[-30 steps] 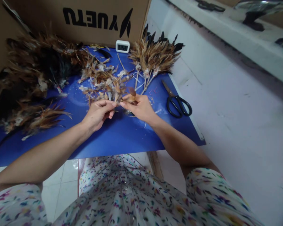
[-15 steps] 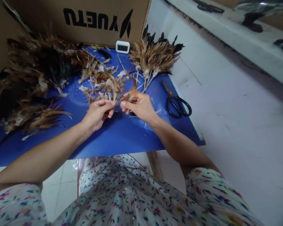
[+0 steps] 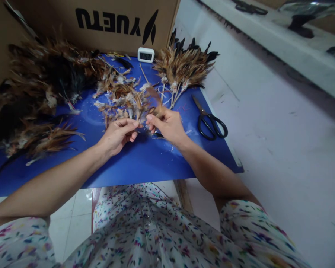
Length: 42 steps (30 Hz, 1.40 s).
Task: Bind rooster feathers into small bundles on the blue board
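Above the blue tabletop [image 3: 145, 163], my two hands are held close together with a small gap between the fingertips. My left hand [image 3: 118, 134] is closed in a pinch of thumb and forefinger; what lies in it is too small to make out. Brown feathers [image 3: 154, 96] stick up from my right hand [image 3: 169, 124], whose fingers are closed on them. Just behind both hands spreads a heap of loose brown and whitish feathers [image 3: 123, 93].
Black-handled scissors [image 3: 209, 121] lie at the right. Feather bundles on sticks [image 3: 184, 65] lean by the wall. A white digital clock [image 3: 145, 55] stands before the cardboard box [image 3: 111, 37]. Larger brown and black feather bunches [image 3: 53, 70] fill the left side.
My right hand has drawn slightly right, away from my left fingertips, which it met a second ago. The feathers in it have shifted; my left hand has barely moved.
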Each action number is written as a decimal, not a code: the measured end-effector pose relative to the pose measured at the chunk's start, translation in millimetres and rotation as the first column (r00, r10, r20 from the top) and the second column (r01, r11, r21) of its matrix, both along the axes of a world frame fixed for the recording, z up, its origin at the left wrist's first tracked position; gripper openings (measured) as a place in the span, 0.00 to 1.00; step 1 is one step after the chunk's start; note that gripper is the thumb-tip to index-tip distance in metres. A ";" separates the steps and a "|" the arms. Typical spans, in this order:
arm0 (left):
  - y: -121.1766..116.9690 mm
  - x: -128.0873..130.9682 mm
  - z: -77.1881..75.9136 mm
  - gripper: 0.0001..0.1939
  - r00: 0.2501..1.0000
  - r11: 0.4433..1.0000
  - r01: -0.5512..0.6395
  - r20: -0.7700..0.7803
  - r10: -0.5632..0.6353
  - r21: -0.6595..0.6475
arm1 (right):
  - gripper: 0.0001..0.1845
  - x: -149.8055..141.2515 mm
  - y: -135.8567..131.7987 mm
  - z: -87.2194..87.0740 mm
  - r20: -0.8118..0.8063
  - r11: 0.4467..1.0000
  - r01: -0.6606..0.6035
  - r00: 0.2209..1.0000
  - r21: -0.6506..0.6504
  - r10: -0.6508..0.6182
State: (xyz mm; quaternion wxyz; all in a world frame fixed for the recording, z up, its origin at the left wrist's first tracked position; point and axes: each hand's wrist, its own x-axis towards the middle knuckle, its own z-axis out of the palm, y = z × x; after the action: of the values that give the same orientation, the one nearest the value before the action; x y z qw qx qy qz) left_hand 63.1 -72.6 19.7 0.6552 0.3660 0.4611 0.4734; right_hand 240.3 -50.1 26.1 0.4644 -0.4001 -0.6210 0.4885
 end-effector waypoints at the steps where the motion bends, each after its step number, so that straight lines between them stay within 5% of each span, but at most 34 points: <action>1: -0.2 0.1 0.7 0.15 1.000 1.000 0.007 0.007 -0.007 -0.007 | 0.27 0.3 -0.2 0.9 -0.004 1.000 0.014 1.000 0.010 -0.014; 16: -0.9 -0.4 0.6 0.16 0.996 0.995 0.081 0.052 -0.078 -0.058 | 0.28 1.3 -0.7 -6.3 0.073 0.993 0.062 0.995 0.098 -0.070; 29: -0.6 -2.4 -2.0 0.19 0.992 0.992 0.118 0.041 -0.116 -0.041 | 0.16 5.1 0.0 -10.8 0.204 0.978 0.011 0.978 0.207 -0.054; 42: 1.6 -3.8 1.7 0.17 0.995 0.998 0.059 0.077 -0.060 0.020 | 0.25 12.0 9.5 -2.9 -0.112 0.996 -0.045 0.992 0.072 0.053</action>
State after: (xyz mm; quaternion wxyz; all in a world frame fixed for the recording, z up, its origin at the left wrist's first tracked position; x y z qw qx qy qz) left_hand 59.4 -71.0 21.5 0.6832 0.3666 0.4202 0.4714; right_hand 252.3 -40.6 23.2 0.5004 -0.3397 -0.6200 0.4998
